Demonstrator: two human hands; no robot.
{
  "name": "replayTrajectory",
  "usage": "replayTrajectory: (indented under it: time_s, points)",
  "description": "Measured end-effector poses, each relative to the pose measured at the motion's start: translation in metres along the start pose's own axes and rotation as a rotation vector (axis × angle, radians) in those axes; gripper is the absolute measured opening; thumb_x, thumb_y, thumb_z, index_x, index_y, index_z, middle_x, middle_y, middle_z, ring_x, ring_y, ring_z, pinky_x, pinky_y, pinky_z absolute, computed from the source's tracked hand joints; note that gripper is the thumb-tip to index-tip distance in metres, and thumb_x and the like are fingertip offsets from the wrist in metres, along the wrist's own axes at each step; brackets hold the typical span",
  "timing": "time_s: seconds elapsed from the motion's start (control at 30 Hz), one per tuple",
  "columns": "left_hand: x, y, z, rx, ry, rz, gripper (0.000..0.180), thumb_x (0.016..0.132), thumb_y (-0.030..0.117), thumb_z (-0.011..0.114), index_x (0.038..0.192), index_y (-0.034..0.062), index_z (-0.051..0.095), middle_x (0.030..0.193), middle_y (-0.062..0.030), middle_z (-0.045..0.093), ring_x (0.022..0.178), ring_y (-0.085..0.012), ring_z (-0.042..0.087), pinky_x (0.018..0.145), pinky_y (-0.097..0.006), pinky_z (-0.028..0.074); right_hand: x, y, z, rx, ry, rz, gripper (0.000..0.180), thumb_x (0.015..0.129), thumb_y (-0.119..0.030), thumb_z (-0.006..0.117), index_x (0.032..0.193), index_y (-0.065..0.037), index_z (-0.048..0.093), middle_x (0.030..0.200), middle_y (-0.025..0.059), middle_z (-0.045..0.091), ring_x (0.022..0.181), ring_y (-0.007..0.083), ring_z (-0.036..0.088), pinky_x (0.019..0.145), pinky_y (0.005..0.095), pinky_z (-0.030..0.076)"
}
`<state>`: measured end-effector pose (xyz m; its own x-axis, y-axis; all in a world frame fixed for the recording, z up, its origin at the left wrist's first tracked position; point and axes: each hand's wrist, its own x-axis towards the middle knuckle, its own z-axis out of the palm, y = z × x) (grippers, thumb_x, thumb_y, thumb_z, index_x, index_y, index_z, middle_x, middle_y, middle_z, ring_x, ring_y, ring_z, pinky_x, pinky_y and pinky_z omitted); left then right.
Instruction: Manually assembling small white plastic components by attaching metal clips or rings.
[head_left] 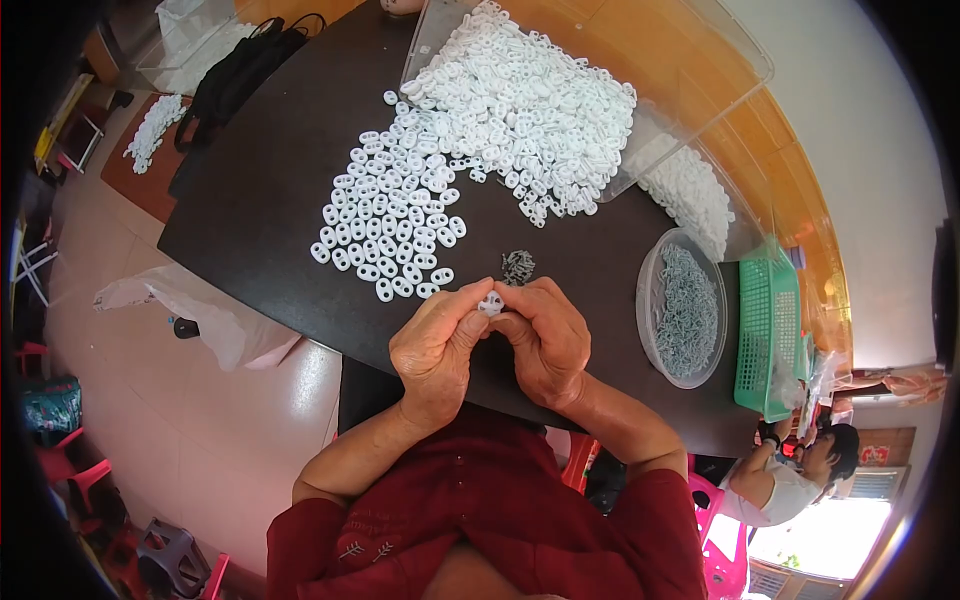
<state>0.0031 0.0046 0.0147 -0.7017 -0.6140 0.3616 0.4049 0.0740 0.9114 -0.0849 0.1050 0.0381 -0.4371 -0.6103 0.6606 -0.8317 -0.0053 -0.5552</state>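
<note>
Together, left hand (436, 348) – right hand (546, 338) pinch white piece (491, 303).

- One head-worn fisheye view — looking steeply down, close over the dark table (260, 200).
- Forearms enter from the lower edge; straight edges bend toward the rim.

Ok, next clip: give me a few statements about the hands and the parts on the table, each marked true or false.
1. Both hands, left hand and right hand, pinch one small white plastic piece. True.
2. The round clear bowl holds white pieces. False: it holds small grey metal parts.
3. A green basket stands right of the bowl. True.
4. The tabletop is white. False: it is dark.
</note>
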Motion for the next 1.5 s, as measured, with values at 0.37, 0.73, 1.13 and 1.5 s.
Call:
replayTrajectory:
  time_s: [0.37, 0.73, 1.13, 1.5]
  points:
    - [0.004, 0.008, -0.004, 0.027, -0.039, 0.023, 0.024, 0.088, 0.0, 0.059, 0.112, -0.0032, 0.062, 0.083, -0.0057, 0.059, 0.068, -0.0091, 0.053, 0.059, -0.021, 0.045, 0.004, -0.01, -0.004, 0.02, -0.034, 0.065, 0.031, 0.077, 0.0, 0.068, 0.106, 0.006, 0.06, 0.078, 0.0076, 0.061, 0.067, 0.0178, 0.053, 0.058, 0.0267, 0.043]
    - [-0.002, 0.001, -0.004, 0.066, 0.021, 0.017, 0.022, 0.09, 0.006, 0.059, 0.109, -0.0042, 0.063, 0.083, -0.0046, 0.058, 0.067, -0.0088, 0.053, 0.061, -0.021, 0.045, 0.003, -0.008, 0.001, -0.003, -0.007, 0.015, 0.033, 0.075, -0.001, 0.07, 0.105, 0.007, 0.061, 0.077, 0.0095, 0.062, 0.065, 0.0197, 0.055, 0.056, 0.0272, 0.044]
    - [-0.004, 0.004, 0.004, 0.033, 0.094, 0.069, 0.018, 0.09, 0.003, 0.058, 0.105, -0.0047, 0.064, 0.081, -0.0046, 0.058, 0.066, -0.0084, 0.051, 0.058, -0.021, 0.043, 0.003, -0.006, 0.003, -0.051, 0.007, -0.091, 0.032, 0.074, 0.004, 0.068, 0.104, 0.006, 0.059, 0.078, 0.0108, 0.061, 0.063, 0.0226, 0.055, 0.054, 0.0288, 0.044]
    - [-0.003, 0.003, 0.015, 0.109, 0.165, 0.18, 0.016, 0.086, -0.004, 0.06, 0.101, -0.0045, 0.064, 0.077, -0.0068, 0.058, 0.061, -0.0102, 0.051, 0.052, -0.022, 0.043, -0.001, -0.007, 0.003, -0.086, 0.033, -0.089, 0.029, 0.076, 0.005, 0.065, 0.104, 0.004, 0.058, 0.077, 0.0108, 0.061, 0.062, 0.0229, 0.055, 0.053, 0.0302, 0.044]
